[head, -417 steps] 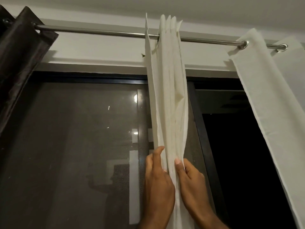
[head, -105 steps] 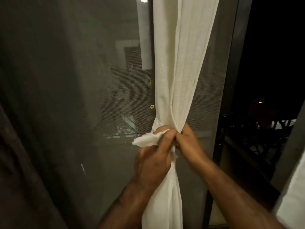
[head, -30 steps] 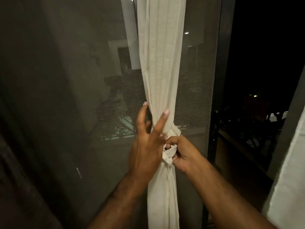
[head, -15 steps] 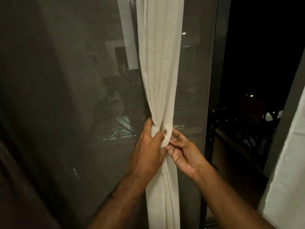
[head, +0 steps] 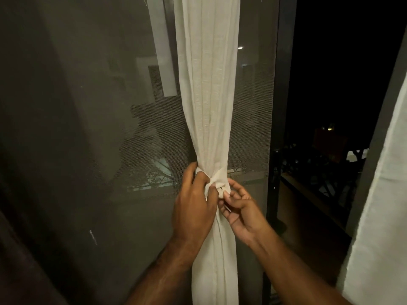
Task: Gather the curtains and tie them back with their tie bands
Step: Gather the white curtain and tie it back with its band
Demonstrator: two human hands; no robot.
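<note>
A cream curtain (head: pixel 208 84) hangs gathered into a narrow bundle in front of the screened window. A tie band (head: pixel 221 176) of the same cloth is wrapped around its waist and knotted at the front. My left hand (head: pixel 195 203) grips the left side of the band and the bundle. My right hand (head: pixel 241 210) pinches the knot's end between thumb and fingertips from the right. Below the band the curtain falls straight between my forearms.
A dark window frame post (head: pixel 278 106) stands just right of the bundle, with an open dark gap and a balcony railing (head: pixel 312 164) beyond. A second white curtain (head: pixel 378 205) hangs at the far right. A dark curtain (head: pixel 19 260) fills the lower left.
The band went from a loose end in my fingers to a knot around the bundle. In the last second my left hand closed onto the band and my right hand shifted to the knot.
</note>
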